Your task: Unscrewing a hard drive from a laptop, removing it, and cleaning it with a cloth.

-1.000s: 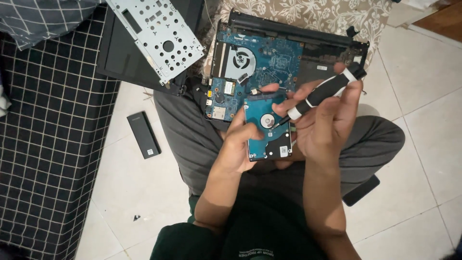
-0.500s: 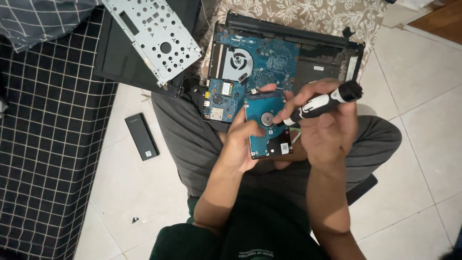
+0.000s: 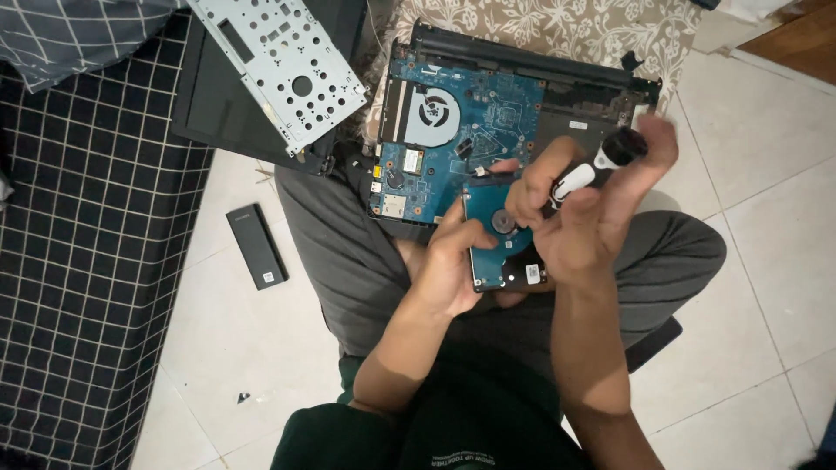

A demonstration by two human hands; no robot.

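A small hard drive [image 3: 502,237] with a blue circuit board facing up rests on my lap, and my left hand [image 3: 449,261] grips its left edge. My right hand [image 3: 585,204] is closed around a black and white screwdriver [image 3: 592,170], whose tip points down at the drive near its round centre. Just behind the drive lies an opened laptop base [image 3: 522,113] with a blue motherboard [image 3: 453,139] and a round fan [image 3: 433,111] exposed.
A perforated metal plate [image 3: 279,65] lies on a black laptop cover [image 3: 218,104] at the upper left. A small black rectangular part [image 3: 257,246] sits on the white tile floor. A dark checked mat [image 3: 87,261] covers the left side. A floral cushion [image 3: 557,30] lies behind the laptop.
My right hand has tilted the screwdriver more upright and shifted its grip on the handle. The left hand keeps hold of the drive in the same place.
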